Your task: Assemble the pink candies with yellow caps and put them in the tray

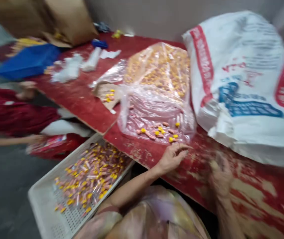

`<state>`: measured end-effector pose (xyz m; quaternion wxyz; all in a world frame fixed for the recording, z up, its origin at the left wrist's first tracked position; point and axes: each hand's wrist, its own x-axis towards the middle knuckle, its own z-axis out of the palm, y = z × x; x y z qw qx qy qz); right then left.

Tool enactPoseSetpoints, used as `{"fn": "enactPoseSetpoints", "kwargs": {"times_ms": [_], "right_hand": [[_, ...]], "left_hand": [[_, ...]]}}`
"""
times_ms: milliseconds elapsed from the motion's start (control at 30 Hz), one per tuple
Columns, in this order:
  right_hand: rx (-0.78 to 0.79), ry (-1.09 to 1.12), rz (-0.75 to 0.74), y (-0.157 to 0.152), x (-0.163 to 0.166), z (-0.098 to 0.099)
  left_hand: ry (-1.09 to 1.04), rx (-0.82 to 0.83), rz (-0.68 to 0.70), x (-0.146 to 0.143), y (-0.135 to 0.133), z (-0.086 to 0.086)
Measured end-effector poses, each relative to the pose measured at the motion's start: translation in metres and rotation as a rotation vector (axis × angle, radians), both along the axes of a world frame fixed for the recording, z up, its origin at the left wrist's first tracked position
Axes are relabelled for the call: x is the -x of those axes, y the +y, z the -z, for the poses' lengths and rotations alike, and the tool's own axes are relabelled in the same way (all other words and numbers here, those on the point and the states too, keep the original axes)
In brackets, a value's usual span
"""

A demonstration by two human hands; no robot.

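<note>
My left hand (173,157) is over the red table at the front edge of a clear plastic bag (156,109). Its fingers are partly stretched out and I see nothing in them. Close to its fingertips, loose small pink pieces with yellow caps (160,130) lie in the mouth of the bag. Many more of these fill the bag's back part. My right hand (220,174) is over the worn part of the table, to the right; motion smears it, so its fingers cannot be made out. Down to the left, a white plastic crate (39,202) holds many of the same capped pieces.
A large white woven sack (246,76) with red and blue print fills the table's right side. A brown paper piece (102,91) holds several pieces. White bags (69,68) and a blue tray (29,61) are at the left, near another person in red (14,111).
</note>
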<state>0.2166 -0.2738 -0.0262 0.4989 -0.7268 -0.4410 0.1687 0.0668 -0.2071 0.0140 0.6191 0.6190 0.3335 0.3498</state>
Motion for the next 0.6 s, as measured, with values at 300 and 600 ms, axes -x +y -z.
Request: {"fn": "enactPoseSetpoints", "kwargs": {"times_ms": [300,600], "right_hand": [[-0.072,0.027,-0.104,-0.018,-0.011,0.015],[-0.003,-0.833,-0.052,0.000,-0.050,0.031]], "left_hand": [[0.040,0.186,0.018,-0.038,-0.007,0.011],[0.314,-0.408,-0.328,-0.014,0.041,0.008]]}}
